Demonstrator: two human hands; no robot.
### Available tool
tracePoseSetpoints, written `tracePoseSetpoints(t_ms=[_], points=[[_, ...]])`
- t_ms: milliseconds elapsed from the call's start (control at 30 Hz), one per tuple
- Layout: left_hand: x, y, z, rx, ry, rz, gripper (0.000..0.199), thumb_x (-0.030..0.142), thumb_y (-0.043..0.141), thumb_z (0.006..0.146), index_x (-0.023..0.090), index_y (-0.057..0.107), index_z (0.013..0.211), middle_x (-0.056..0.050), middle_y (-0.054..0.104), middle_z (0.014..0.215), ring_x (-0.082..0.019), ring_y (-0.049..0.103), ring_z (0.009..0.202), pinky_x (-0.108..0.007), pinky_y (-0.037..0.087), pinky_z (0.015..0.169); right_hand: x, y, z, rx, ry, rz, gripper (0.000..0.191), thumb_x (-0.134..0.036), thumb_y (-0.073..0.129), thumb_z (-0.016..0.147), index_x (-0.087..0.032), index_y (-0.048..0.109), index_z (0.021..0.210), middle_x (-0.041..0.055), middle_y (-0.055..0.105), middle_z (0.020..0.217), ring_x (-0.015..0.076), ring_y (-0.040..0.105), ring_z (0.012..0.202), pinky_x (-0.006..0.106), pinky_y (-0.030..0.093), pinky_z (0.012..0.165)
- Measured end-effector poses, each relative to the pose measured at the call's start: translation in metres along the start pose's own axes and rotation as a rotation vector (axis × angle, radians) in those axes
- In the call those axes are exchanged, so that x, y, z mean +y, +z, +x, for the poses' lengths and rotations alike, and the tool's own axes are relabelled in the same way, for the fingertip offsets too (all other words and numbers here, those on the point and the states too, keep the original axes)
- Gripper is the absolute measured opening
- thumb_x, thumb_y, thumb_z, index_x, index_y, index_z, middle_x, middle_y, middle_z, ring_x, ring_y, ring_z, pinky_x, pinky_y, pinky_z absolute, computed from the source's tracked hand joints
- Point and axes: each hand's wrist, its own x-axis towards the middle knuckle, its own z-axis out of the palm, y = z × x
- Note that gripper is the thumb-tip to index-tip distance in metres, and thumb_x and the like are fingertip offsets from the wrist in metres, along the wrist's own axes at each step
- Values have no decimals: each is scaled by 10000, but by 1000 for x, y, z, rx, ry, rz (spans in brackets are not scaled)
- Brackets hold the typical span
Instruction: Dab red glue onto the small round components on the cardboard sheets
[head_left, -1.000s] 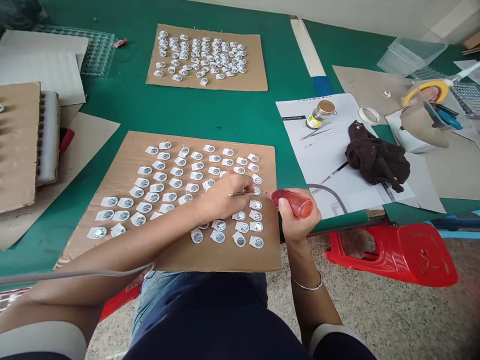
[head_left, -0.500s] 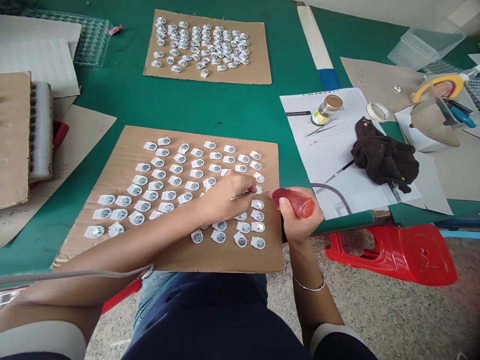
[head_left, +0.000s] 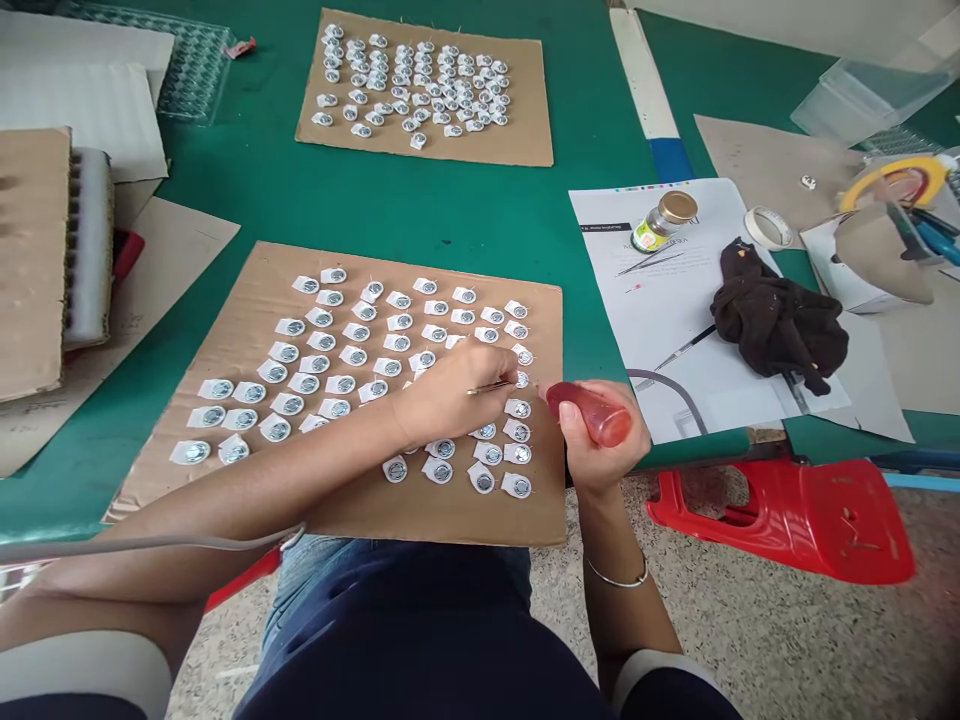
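My left hand (head_left: 465,385) is closed around slim metal tweezers (head_left: 486,388), its fingertips at a small white tab with a round silver centre (head_left: 522,380) in the rightmost column. In my right hand (head_left: 611,455) is a red squeeze bottle (head_left: 604,415), tilted so its thin tip points left at that same piece. Whether the tip touches it I cannot tell. Both hands work over a brown cardboard sheet (head_left: 337,515) carrying rows of these white pieces. My left forearm and hand cover some of them.
A second cardboard sheet (head_left: 529,110) with similar pieces lies farther back. On the right are a printed paper (head_left: 600,260), a small jar (head_left: 664,220), a dark cloth (head_left: 780,315) and a tape roll (head_left: 768,228). A red stool (head_left: 847,520) stands below the table edge.
The view has shifted slightly, so the far things sit a little more to the right. Both hands keep nearly the same place and hold the same things.
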Motion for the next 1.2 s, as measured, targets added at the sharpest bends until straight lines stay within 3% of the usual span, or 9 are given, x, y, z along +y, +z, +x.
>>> tracePoseSetpoints(t_ms=[367, 1200], points=[[0, -1, -1, 16, 37, 25, 115, 67, 500, 743, 130, 583, 695, 14, 536, 586, -85, 451, 547, -218, 343, 530, 1, 0, -4, -16, -15, -45, 241, -211, 675, 683, -159, 569, 892, 62, 623, 827, 171, 606, 752, 359, 526, 669], [0, -4, 1, -17, -47, -46, 122, 48, 495, 695, 126, 583, 663, 3, 549, 563, -86, 462, 520, -220, 330, 487, 1, -1, -3, -17, -20, -19, 219, -217, 656, 698, -152, 568, 888, 62, 626, 811, 178, 609, 747, 364, 520, 666]])
